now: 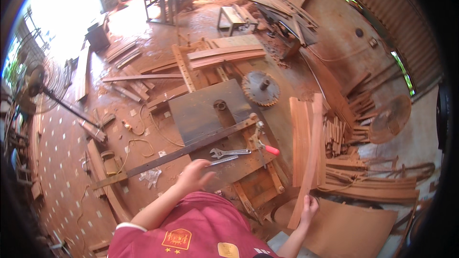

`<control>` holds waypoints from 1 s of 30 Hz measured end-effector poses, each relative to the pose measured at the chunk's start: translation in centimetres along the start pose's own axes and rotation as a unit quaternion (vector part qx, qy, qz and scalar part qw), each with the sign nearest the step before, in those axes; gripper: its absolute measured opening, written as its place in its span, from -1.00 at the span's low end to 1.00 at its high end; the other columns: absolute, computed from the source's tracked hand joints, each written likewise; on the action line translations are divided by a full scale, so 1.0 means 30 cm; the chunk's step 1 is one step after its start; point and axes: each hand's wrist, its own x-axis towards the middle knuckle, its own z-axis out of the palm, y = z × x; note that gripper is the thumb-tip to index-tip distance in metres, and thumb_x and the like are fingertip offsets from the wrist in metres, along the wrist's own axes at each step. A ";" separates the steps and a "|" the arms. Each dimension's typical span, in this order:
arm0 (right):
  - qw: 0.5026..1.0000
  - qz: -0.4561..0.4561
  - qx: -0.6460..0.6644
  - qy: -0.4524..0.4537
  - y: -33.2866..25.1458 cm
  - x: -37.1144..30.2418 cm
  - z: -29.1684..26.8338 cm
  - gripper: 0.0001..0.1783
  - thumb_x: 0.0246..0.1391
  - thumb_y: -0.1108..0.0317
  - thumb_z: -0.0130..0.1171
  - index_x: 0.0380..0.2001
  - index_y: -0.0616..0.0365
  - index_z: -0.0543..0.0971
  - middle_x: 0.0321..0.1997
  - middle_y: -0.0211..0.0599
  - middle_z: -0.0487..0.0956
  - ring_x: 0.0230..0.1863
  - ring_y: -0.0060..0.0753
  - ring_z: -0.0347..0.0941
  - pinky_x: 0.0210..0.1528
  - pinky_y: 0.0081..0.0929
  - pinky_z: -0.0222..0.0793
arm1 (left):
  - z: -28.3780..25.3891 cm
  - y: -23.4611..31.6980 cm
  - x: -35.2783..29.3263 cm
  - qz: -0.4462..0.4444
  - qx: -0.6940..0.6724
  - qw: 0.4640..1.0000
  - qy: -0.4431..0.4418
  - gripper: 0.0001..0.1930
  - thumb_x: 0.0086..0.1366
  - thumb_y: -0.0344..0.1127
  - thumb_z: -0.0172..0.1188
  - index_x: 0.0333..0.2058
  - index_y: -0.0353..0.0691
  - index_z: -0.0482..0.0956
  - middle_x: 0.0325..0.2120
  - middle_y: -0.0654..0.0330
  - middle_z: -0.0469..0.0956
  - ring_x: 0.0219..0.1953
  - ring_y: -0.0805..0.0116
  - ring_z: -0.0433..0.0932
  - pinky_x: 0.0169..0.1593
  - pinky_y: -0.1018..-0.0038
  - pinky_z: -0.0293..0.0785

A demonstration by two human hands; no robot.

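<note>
My right hand (310, 208) is closed around the lower end of a long, slightly curved wooden board (313, 150), which slants up over other boards. Over the near edge of the dark metal saw table (193, 114), my left hand (195, 176) has its fingers apart and holds nothing. Just past its fingertips lie a flat steel ruler (224, 160) and an adjustable wrench (232, 153). A long fence bar (179, 155) crosses the table, with a red-handled clamp (271, 150) at its right end. Farther back, a toothed circular saw blade (261, 89) lies flat.
Reddish planks (224, 56) rest behind the table. Boards (300, 138) and stacked offcuts (334, 131) stand to the right, near a brown sheet (354, 227). On the left are a standing fan (36, 83), floor planks (107, 177) and a loose cord (138, 145).
</note>
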 end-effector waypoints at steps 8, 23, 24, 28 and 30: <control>0.983 -0.133 0.088 -0.086 -0.297 -0.115 0.107 -0.39 0.30 -0.02 0.31 0.07 0.38 0.55 -0.06 -0.27 0.64 -0.07 -0.45 0.53 0.03 -0.45 0.45 | 0.167 0.254 0.191 0.130 -0.188 0.952 -0.202 -0.12 0.32 0.17 0.37 0.39 -0.31 0.30 0.31 -0.16 0.38 0.34 -0.03 0.41 0.37 0.17 0.36; 0.891 -0.224 0.190 -0.345 -0.586 -0.162 0.792 -0.44 0.06 0.15 0.54 -0.01 0.30 0.61 -0.04 -0.20 0.59 -0.01 -0.32 0.56 0.03 -0.38 0.50 | -0.047 0.159 0.200 0.004 -0.620 0.783 0.046 -0.21 0.31 -0.11 0.47 0.34 -0.27 0.23 0.24 -0.16 0.46 0.29 -0.14 0.52 0.33 -0.03 0.50; 0.890 -0.239 0.173 -0.348 -0.630 -0.159 0.795 -0.47 0.06 0.16 0.53 -0.01 0.28 0.62 -0.05 -0.21 0.60 -0.03 -0.31 0.57 0.02 -0.38 0.51 | -0.068 0.139 0.202 0.021 -0.618 0.784 0.056 -0.30 0.35 -0.23 0.44 0.32 -0.25 0.25 0.24 -0.15 0.47 0.26 -0.13 0.54 0.30 -0.01 0.54; 0.917 -0.268 0.141 -0.260 -0.663 -0.117 0.752 -0.56 0.10 0.20 0.50 -0.04 0.22 0.65 -0.09 -0.21 0.62 -0.09 -0.32 0.57 -0.05 -0.38 0.52 | -0.193 0.084 0.191 0.004 -0.542 0.830 0.130 -0.47 0.40 -0.40 0.33 0.24 -0.25 0.29 0.23 -0.11 0.50 0.26 -0.11 0.55 0.25 0.03 0.57; 0.930 -0.253 0.159 -0.213 -0.610 -0.071 0.700 -0.68 0.15 0.24 0.46 -0.17 0.22 0.63 -0.13 -0.23 0.62 -0.13 -0.36 0.55 -0.08 -0.41 0.50 | -0.279 0.059 0.193 -0.019 -0.469 0.865 0.178 -0.42 0.33 -0.39 0.42 0.21 -0.26 0.29 0.15 -0.06 0.56 0.16 0.05 0.63 0.18 0.17 0.61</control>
